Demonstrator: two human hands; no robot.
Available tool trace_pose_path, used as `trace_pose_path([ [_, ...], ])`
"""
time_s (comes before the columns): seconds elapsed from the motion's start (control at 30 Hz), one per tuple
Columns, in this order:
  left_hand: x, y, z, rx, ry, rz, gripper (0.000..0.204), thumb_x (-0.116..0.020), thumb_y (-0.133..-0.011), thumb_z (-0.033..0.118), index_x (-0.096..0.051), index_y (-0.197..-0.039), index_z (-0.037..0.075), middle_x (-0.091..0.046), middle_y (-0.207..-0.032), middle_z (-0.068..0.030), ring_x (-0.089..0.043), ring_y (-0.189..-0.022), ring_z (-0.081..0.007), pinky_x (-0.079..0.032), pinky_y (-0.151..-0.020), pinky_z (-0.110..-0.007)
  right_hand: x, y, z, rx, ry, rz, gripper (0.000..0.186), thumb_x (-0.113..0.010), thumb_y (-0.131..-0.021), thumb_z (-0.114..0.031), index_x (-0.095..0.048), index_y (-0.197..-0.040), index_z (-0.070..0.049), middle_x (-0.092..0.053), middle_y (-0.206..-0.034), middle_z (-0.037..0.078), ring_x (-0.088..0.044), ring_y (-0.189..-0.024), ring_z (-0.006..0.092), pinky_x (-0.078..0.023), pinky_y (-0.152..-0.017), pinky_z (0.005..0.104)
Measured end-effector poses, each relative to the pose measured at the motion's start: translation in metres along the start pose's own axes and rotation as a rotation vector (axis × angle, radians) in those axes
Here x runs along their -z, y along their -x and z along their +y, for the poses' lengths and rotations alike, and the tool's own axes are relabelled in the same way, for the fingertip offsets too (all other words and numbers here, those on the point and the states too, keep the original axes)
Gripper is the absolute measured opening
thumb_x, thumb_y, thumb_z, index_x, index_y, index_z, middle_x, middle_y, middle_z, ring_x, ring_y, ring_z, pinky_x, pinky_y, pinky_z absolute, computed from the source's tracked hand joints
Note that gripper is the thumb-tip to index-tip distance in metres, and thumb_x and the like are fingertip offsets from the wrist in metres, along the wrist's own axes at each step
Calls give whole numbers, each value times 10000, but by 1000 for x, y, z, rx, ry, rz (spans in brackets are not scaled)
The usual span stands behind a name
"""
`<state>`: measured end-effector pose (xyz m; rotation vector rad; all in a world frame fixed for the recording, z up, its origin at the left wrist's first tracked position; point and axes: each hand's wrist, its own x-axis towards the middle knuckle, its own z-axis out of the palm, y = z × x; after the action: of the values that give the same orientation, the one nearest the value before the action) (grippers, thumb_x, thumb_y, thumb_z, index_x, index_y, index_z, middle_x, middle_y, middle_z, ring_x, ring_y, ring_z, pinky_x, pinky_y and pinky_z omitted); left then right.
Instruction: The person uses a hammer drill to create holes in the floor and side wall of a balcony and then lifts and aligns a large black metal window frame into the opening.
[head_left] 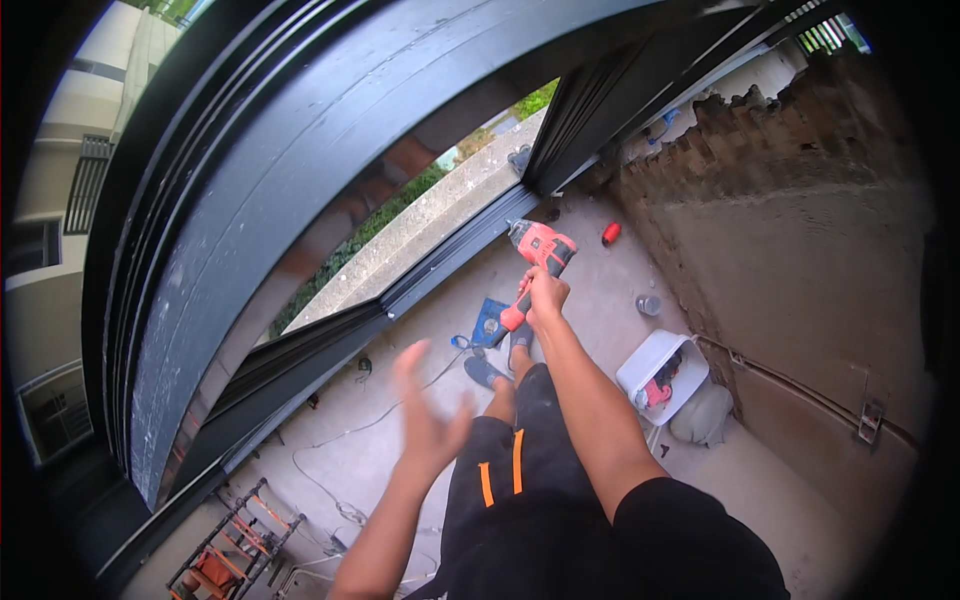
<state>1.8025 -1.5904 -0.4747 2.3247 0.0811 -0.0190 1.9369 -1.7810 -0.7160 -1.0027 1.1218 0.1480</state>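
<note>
My right hand [545, 295] is wrapped round the handle of a red and black power drill [546, 246]. The drill points up and to the left, toward the corner of a dark metal window frame [440, 262], its tip apart from the frame. My left hand [432, 415] is raised in the air to the left of my legs, slightly blurred, with its fingers apart and nothing in it. Below the drill, a blue flat item [489, 322] lies on the floor by my feet.
A large dark frame beam [300, 190] curves close across the upper left. On the right stand a white bucket [648, 362] of tools and a grey sack [704, 415]. A red object [611, 234] and a cable [330, 440] lie on the floor. A ladder-like rack [237, 540] is lower left.
</note>
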Motion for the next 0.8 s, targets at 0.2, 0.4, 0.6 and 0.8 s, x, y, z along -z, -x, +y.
trace_pose_path([
  [0.2, -178, -116, -58, 114, -154, -515, 585, -721, -824, 164, -495, -1315, -61, -643, -1223, -325, -641, -1166, -473, -524, -1002, -508, -11, -6, 5, -49, -135, -9, 132, -628, -821, -17, -572, -703, -2, -617, -663, 110, -609, -565, 205, -520, -550, 350],
  [0.4, -203, -126, -75, 203, -232, -669, 368, -642, -917, 229, -529, -1136, -45, -729, -1015, -310, -719, -958, -483, -575, -845, -544, -15, -5, -3, -135, -182, 46, 122, -622, -844, 2, -581, -729, 2, -625, -693, 99, -605, -576, 181, -505, -547, 331],
  [0.6, -206, -159, -54, 208, -262, -704, 449, -655, -921, 306, -509, -1131, -63, -718, -1001, -332, -712, -953, -495, -573, -832, -562, -24, -17, -34, -151, -144, 53, 86, -630, -851, 13, -588, -777, 11, -618, -710, 105, -600, -605, 191, -510, -587, 347],
  [0.8, -200, -180, -40, 190, -322, -748, 411, -634, -937, 286, -518, -1138, -53, -724, -1017, -323, -725, -964, -476, -580, -829, -556, -29, -27, -41, -143, -115, 106, 44, -618, -799, 9, -595, -762, 9, -632, -720, 101, -596, -582, 189, -490, -540, 333],
])
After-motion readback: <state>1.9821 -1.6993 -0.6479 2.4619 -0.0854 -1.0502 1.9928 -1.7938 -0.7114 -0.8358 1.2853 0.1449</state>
